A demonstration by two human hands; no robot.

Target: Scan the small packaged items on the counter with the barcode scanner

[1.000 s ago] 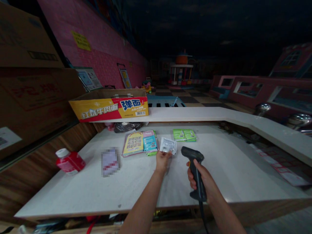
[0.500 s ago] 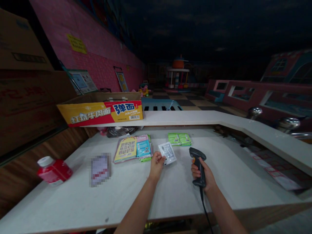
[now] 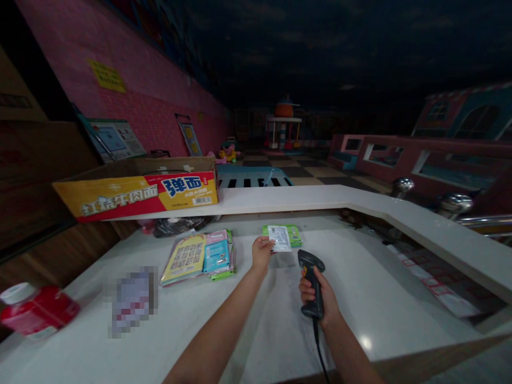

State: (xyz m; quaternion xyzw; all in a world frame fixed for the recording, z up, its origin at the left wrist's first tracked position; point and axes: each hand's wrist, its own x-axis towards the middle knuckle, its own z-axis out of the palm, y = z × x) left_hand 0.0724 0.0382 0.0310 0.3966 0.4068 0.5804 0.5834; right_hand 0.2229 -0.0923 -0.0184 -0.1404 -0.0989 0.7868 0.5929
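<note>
A small white packet is pinched at its left edge by my left hand. It hangs in front of green packets that lie near the back of the counter, covering part of them. My right hand is wrapped round the grip of a black barcode scanner, its head tilted up and left toward the packet and its cable running down toward me. Left of my left hand lies a stack of flat packets, with a yellow sheet of printed codes and a blue packet on top.
A red bottle with a white cap lies at the counter's left. Nearby is a blurred-out item. A noodle carton stands on the raised ledge behind. Papers with red boxes lie under the ledge at right.
The white packet has moved away from me, over the green packets, and its face has turned. The scanner stays in my right hand. My view has shifted to the right.
</note>
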